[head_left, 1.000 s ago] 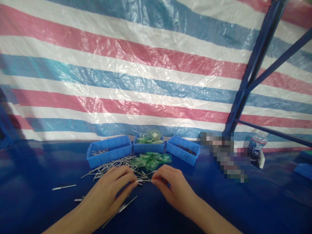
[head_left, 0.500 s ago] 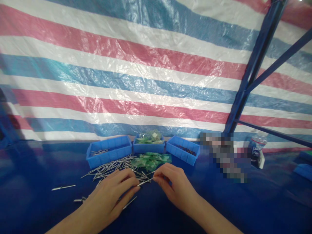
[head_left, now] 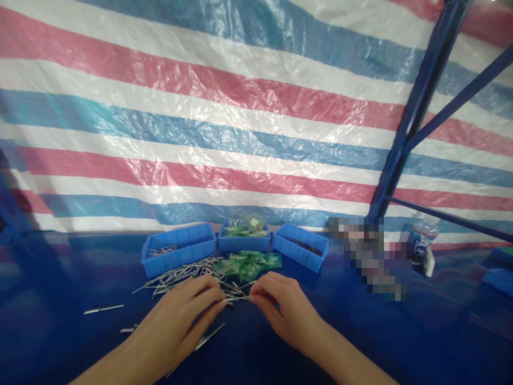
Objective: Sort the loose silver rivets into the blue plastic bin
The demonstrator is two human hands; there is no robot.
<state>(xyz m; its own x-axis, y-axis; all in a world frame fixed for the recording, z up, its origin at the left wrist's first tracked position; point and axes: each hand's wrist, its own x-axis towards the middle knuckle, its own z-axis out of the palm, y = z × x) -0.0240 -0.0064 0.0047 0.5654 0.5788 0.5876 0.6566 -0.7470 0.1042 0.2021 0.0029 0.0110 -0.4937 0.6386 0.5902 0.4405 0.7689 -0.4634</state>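
Observation:
Between my two hands a thin silvery blind rivet [head_left: 238,299] lies almost level. One end is pinched in the fingertips of my left hand [head_left: 192,310], and the other end meets the closed thumb and forefinger of my right hand [head_left: 282,302]. Just beyond them spreads a pile of loose blind rivets [head_left: 188,272]. Small green plastic bags [head_left: 250,263] lie against that pile. Another rivet [head_left: 210,337] rests on the table beneath my left hand, partly covered by it. A single rivet [head_left: 103,309] sits off to the left.
Three blue bins stand at the back: a left bin [head_left: 180,259] with some rivets, a middle bin [head_left: 244,245] with green bags, and a right bin [head_left: 298,256] with small dark pieces. Right of them are a blurred-out patch and a clear jar [head_left: 424,243]. A striped sheet [head_left: 240,133] hangs behind.
The rivet between my hands has turned closer to level. My left hand has shifted slightly left, uncovering more of the rivet beneath it.

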